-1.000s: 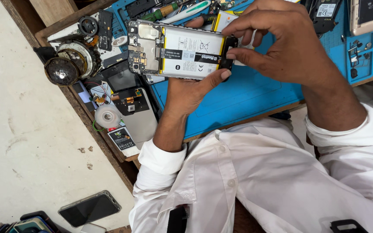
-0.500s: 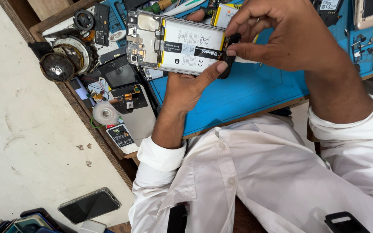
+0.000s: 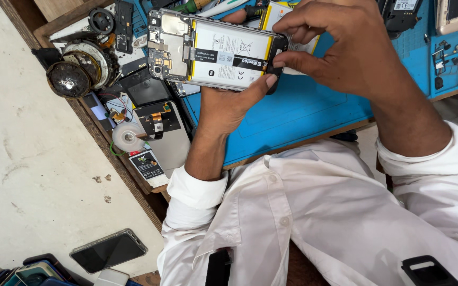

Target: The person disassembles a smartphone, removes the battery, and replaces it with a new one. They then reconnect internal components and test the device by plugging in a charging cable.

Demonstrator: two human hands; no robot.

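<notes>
Grey floor on the far left, and one dark phone (image 3: 108, 250) lies flat on it in a clear case, well apart from the action. Beside it, bottom corner, a small heap of more devices, too cut off to count.

Moving right, the wooden bench edge, crowded. One round rusty coil (image 3: 79, 69), one white tape roll (image 3: 128, 137), one grey back cover (image 3: 172, 145) with a black flex part lying on it, one small battery label card near the edge. Loose boards and scraps beyond that, too jumbled to number.

Centre now: one opened phone (image 3: 217, 49), back off, held up above the blue mat (image 3: 303, 114). One white battery (image 3: 229, 54) with yellow edges fills its middle, the circuit board bare at its left end. The left hand (image 3: 229, 106) comes up from below, thumb pressed on the phone's lower edge, fingers hidden behind it, so it's clamped on the phone.

Right hand (image 3: 340, 47) arrives from above, fingertips (image 3: 287, 59) pinched together on the phone's right end, at the black bottom section. What sits between them, I cannot tell; the fingers cover it.

A second yellow-edged battery (image 3: 271, 13) peeks out behind the phone, mostly blocked by it and the right hand.

Two white sleeves, rolled. Far right, one blue parts tray (image 3: 446, 55) with small screws and bits, and one more phone cut off at the top corner.
</notes>
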